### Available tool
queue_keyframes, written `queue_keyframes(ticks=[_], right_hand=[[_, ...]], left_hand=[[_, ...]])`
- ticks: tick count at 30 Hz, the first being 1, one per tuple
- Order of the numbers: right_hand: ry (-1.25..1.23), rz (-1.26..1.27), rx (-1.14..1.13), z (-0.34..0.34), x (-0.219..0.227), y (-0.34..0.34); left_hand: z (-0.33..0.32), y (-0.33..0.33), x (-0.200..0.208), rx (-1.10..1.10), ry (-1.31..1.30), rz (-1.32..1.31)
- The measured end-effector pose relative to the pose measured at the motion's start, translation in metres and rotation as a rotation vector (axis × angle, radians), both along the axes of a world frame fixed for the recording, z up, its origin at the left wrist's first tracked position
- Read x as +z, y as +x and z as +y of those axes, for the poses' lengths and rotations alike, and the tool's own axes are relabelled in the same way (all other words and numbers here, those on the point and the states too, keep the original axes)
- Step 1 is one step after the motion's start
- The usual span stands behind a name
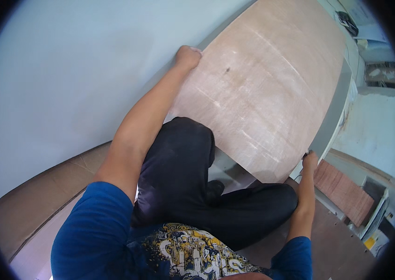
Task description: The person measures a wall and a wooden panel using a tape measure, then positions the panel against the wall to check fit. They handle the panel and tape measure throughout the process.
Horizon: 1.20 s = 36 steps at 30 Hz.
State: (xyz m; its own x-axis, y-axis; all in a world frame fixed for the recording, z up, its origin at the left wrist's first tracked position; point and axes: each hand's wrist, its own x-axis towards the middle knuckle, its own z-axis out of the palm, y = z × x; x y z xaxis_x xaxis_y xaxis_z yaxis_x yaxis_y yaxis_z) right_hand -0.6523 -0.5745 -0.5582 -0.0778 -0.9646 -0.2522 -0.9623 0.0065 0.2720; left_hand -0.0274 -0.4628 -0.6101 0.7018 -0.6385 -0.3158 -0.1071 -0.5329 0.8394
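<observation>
A large, pale brown rectangular plywood sheet (265, 88) lies tilted in front of the person, its long axis running from the lower middle of the view up toward the upper right, its face turned up to the camera. The left hand (188, 56) is closed over the sheet's upper left edge, fingers curled around it and hidden behind the board. The right hand (309, 161) pinches the lower right corner; its fingertips are too small to make out clearly. The sheet's far end is cut off by the dark rim of the view. Its near edge rests just above the person's knees in black trousers (183, 177). A plain pale blue-grey wall (67, 79) fills the left. Right of the sheet stands a grey-edged bench (335, 112), and a small reddish wooden board (342, 189) lies lower right.
</observation>
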Motion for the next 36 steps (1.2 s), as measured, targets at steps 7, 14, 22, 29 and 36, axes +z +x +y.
queue_keyframes(ticks=[7, 14, 22, 29, 36], right_hand=[[0.036, -0.004, 0.089, -0.008, -0.016, -0.018], [0.118, -0.232, 0.112, -0.026, -0.026, -0.061], [-0.117, -0.497, 0.404, -0.035, 0.037, 0.092], [0.194, -0.499, 0.499, -0.031, 0.055, 0.208], [0.158, -0.380, 0.489, -0.019, 0.041, 0.223]], left_hand=[[0.012, -0.006, 0.004, 0.105, -0.037, 0.230], [-0.001, -0.003, 0.018, 0.024, 0.042, 0.453], [0.000, -0.016, 0.030, -0.143, 0.093, -0.378], [-0.029, -0.017, 0.037, -0.102, 0.166, -0.218], [-0.024, -0.021, 0.041, 0.017, 0.120, -0.245]])
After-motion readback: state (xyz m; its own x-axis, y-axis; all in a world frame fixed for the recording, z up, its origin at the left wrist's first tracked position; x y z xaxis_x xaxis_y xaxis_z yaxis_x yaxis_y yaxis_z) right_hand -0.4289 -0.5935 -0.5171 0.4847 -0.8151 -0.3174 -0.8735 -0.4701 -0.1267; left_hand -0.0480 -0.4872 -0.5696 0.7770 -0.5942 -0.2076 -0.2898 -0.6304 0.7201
